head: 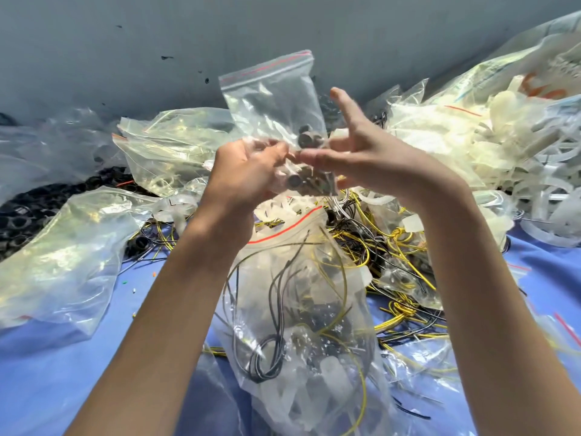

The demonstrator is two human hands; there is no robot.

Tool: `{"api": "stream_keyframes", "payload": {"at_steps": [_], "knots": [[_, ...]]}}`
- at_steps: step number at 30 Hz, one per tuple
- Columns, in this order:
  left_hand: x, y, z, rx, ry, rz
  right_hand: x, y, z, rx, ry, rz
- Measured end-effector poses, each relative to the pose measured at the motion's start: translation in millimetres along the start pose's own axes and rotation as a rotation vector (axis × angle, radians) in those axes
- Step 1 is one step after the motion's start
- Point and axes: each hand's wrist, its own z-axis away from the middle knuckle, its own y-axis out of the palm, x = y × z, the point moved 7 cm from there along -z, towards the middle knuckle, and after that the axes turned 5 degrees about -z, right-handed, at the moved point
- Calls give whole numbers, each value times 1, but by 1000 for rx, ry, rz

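Note:
A small clear zip bag [273, 102] with a red seal line stands upright in the air above the pile, with dark round parts [306, 140] at its bottom. My left hand [248, 171] grips the bag's lower part, fingers curled round the plastic and the small dark and grey pieces inside. My right hand [361, 152] meets it from the right. Its thumb and a finger pinch the bag's lower edge while the index finger points up and the other fingers spread.
A larger zip bag [298, 309] of black and yellow wires and white parts lies below my arms on the blue cloth [94, 372]. Loose yellow and black wires [393, 247], clear bags [63, 256], white plastic rings [518, 158] and black rings [31, 209] crowd around. A grey wall [125, 42] stands behind.

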Motion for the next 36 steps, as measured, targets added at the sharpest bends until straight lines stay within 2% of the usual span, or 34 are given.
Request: {"api": "stream_keyframes", "payload": {"at_steps": [2,6,12,16,23,26,36], "knots": [[3,-2,0,-12,-42,51,-2,3,-1,38,-43,-34],[8,-1,0,48,-100,-65,5,-4,-4,-50,-157,-53],[9,7,3,150,-127,-51,3,-18,-1,-219,-84,-103],[3,8,1,147,-35,-55,5,-18,2,-189,-108,-212],[-8,1,3,101,165,-252,6,-12,3,-51,-101,-58],[-9,2,3,73,204,-307,8,-12,2,-71,-119,-52],[-22,1,7,-139,439,-773,20,-20,4,-213,-249,192]]}}
